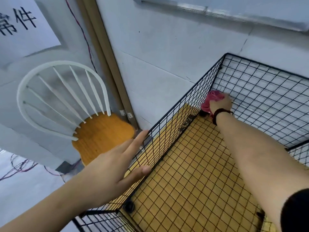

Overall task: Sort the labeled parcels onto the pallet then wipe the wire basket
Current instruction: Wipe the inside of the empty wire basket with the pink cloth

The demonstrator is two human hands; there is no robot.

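Note:
A black wire basket (182, 101) stands against the wall, open at the top, with a yellow wooden surface showing through its mesh floor. My right hand (220, 103) reaches deep inside to the far corner and grips a pink cloth (212, 97) pressed against the mesh there. A dark band sits on that wrist. My left hand (115, 162) lies with straight fingers along the outside of the basket's left wall, the thumb on the inner side of the mesh. No parcels or pallet are in view.
A white spindle-back chair (63, 97) with an orange wooden seat stands left of the basket, close to its corner. Behind runs a pale wall (158, 52) with a brown door frame. Thin wires trail over the floor at the lower left.

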